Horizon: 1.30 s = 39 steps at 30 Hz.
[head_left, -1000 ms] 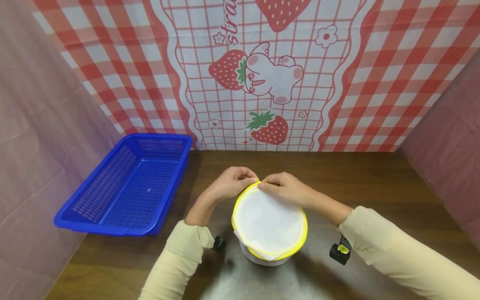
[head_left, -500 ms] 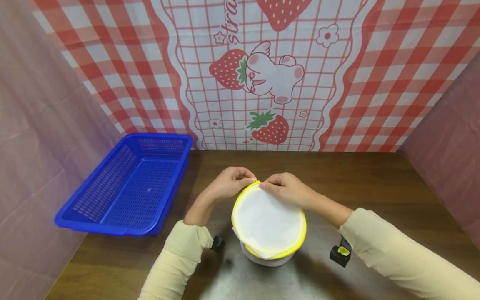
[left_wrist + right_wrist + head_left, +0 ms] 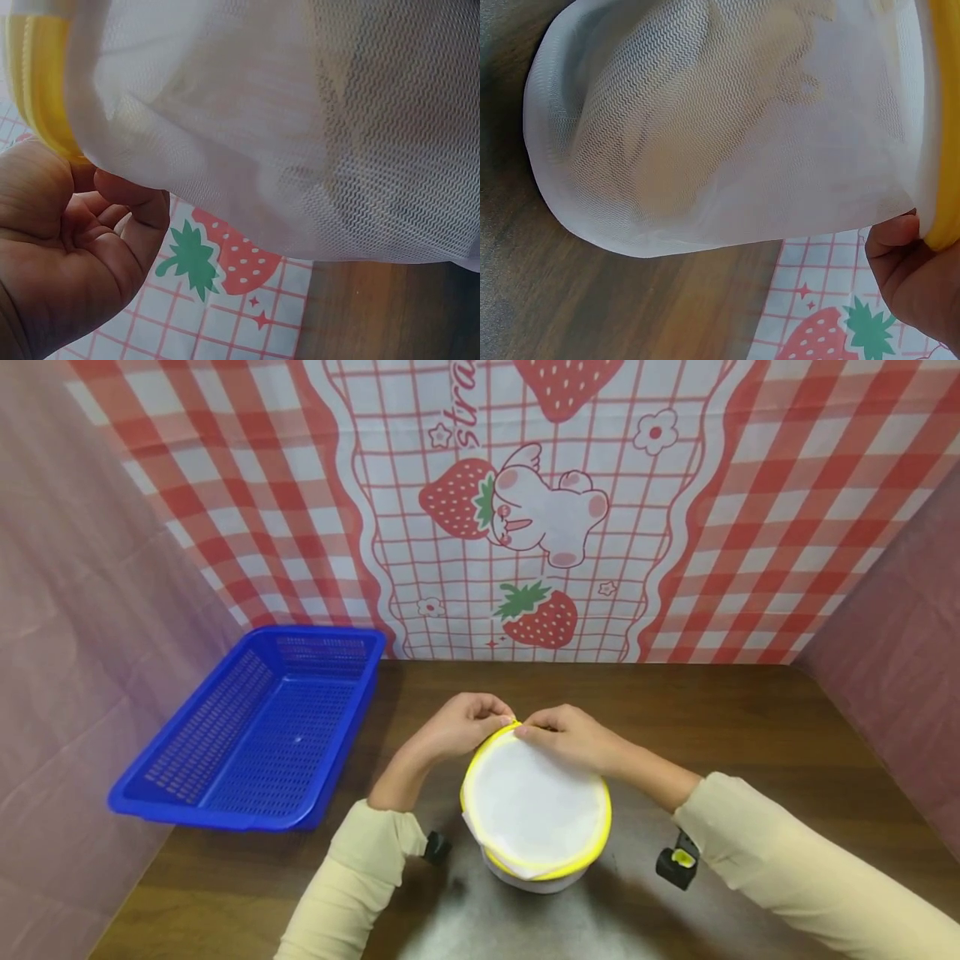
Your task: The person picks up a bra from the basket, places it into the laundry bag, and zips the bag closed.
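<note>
A white mesh laundry bag (image 3: 536,802) with a yellow zipper (image 3: 471,768) round its top stands upright on the table in the head view. At the far side of its rim, my left hand (image 3: 461,724) pinches the zipper edge between thumb and fingers. Right beside it, my right hand (image 3: 573,739) grips the same rim, thumb lying on the white top. In the left wrist view, the left hand (image 3: 82,240) has curled fingers at the yellow band. Pale beige contents (image 3: 675,165) show dimly through the mesh in the right wrist view; their kind is hidden.
A blue perforated plastic basket (image 3: 352,718) sits on the brown wooden table (image 3: 712,710) at the left. Behind the table hangs a red-and-white strawberry cloth (image 3: 622,510). Pinkish drapes (image 3: 67,610) close off both sides. A black wrist-camera mount (image 3: 677,862) hangs under the right sleeve.
The bag's near side has shifted very slightly to the left. Both hands stay at the far rim with almost no movement.
</note>
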Available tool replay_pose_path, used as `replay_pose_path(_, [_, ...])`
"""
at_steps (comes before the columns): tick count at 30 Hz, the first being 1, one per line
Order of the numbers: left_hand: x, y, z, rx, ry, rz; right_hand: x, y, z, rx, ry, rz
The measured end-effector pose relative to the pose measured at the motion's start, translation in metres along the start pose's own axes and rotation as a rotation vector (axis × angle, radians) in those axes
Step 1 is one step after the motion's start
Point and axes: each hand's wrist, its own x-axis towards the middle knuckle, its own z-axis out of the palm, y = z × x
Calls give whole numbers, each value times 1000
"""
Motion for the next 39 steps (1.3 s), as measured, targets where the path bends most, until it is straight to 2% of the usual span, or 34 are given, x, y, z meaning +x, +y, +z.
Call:
replay_pose_path(22, [-2, 0, -1, -38, -7, -18, -4, 1, 1, -18, 28, 4])
replay_pose_path(39, [-4, -5, -2, -55, -4, 1, -6, 2, 1, 6, 24, 18])
